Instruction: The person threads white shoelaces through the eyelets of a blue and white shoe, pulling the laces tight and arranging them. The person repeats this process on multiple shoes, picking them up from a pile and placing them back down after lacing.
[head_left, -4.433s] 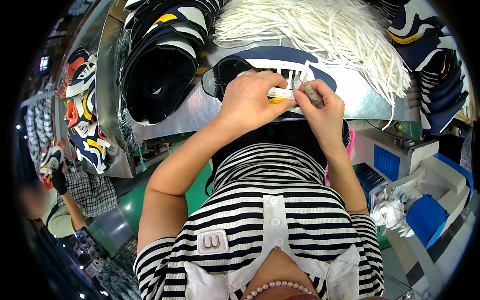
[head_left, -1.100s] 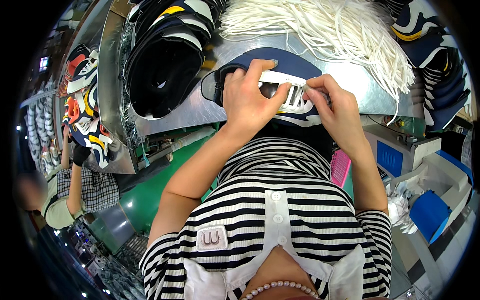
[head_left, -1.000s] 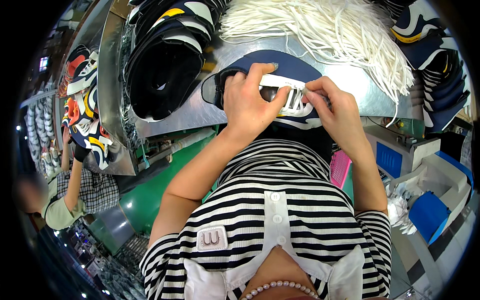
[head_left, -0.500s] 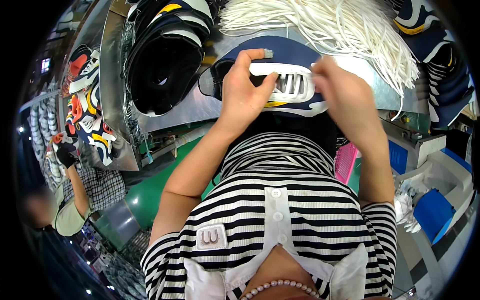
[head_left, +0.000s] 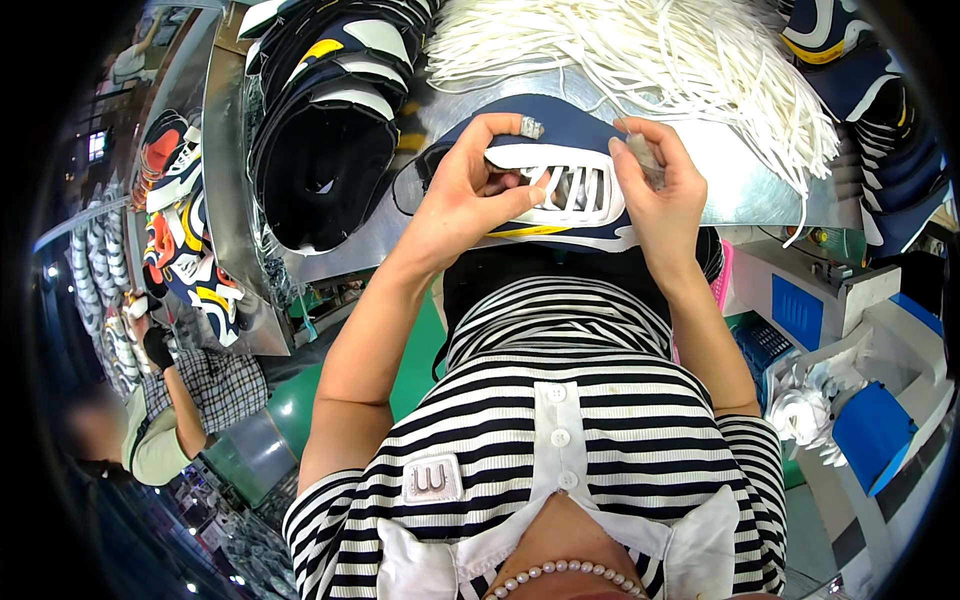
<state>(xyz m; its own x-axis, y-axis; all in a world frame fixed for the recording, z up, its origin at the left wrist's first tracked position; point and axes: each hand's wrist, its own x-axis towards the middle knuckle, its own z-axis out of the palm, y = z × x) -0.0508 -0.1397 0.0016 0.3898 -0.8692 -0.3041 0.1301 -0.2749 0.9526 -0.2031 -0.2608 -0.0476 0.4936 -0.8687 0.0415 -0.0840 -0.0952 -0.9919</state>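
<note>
A navy shoe upper [head_left: 570, 110] with a white eyelet panel and a yellow stripe lies flat across the metal table edge before me. White shoelace [head_left: 582, 193] crosses its opening in several bars. My left hand [head_left: 462, 205] grips the upper at its collar side, thumb over the white panel and some fingers inside the opening. The left forefinger has a wrapped tip and rests on the navy side. At the other end of the laced panel, my right hand [head_left: 662, 190] is closed in a pinch, its forefinger also wrapped. What lies between those fingertips is too small to make out.
Loose white laces [head_left: 640, 50] are heaped behind the upper. Stacked uppers [head_left: 325, 150] stand at the left, more [head_left: 885, 140] at the right. A side table holds colourful shoe parts [head_left: 190, 250]. A grey-and-blue machine [head_left: 840, 310] is at lower right; a co-worker [head_left: 165, 410] is at far left.
My right hand, blurred before, has come to rest in a pinch by the laced panel's right end. The left thumb has shifted over the panel. The upper sits slightly lower in view.
</note>
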